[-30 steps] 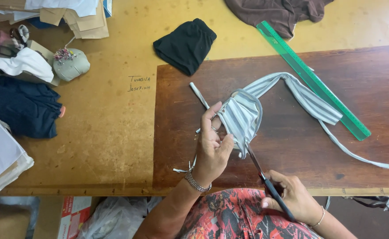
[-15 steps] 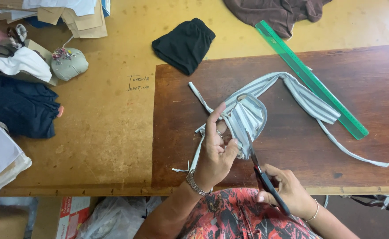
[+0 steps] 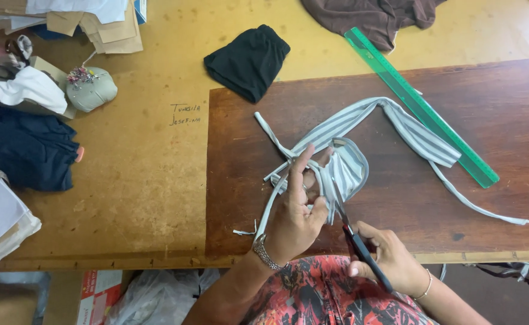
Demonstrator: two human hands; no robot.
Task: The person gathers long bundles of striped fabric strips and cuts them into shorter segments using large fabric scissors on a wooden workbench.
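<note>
A red, black and white patterned garment; a metal wristwatch on the left wrist, a thin bangle on the right.

Sewing/tailoring workshop. Evidence: yellow work counter with a dark wooden board on it, pincushion stuck with pins far left, long green ruler, paper pattern pieces far left, fabric pieces scattered around: black, brown, navy.
</note>
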